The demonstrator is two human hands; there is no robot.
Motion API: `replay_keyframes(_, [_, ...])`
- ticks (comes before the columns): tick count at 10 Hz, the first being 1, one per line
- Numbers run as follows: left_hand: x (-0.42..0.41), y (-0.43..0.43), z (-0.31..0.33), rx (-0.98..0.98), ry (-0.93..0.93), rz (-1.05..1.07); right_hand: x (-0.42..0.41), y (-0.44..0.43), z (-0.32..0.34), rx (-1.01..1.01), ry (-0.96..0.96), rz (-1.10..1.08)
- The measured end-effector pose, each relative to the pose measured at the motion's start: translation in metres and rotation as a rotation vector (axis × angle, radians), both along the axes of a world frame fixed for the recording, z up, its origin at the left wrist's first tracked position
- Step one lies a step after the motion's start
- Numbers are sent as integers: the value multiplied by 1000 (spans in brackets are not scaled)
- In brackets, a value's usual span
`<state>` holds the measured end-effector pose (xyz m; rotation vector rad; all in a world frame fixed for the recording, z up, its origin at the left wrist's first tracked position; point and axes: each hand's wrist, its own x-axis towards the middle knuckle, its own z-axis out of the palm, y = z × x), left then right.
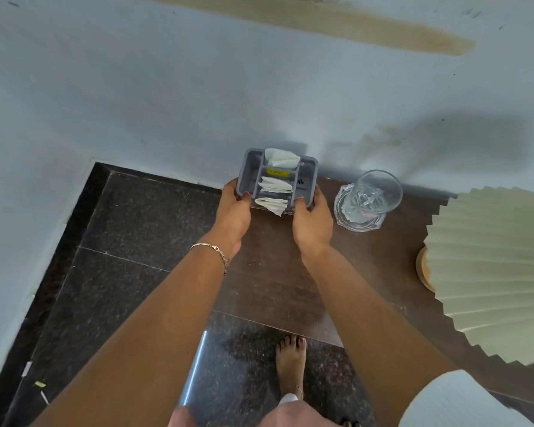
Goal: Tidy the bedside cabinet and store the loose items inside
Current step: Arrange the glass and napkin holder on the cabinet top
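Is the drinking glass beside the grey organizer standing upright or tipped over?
Upright: the glass stands on its clear saucer, open mouth upward.

pleated lampshade (487, 266), pale wall (136, 87), speckled floor (130, 241)

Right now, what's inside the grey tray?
The grey tray holds folded white tissues in its middle compartments and a yellow label. Anything beneath the tissues is covered.

Home bedroom — bedside cabinet (290, 272), pleated lampshade (490, 266).
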<state>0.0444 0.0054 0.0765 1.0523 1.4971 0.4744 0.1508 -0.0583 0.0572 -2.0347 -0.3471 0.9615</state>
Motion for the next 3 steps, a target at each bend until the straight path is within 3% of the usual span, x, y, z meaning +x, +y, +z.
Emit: replay_keyframes(3, [-1, -12, -4, 15, 80, 26, 1, -21, 3, 34, 32, -5])
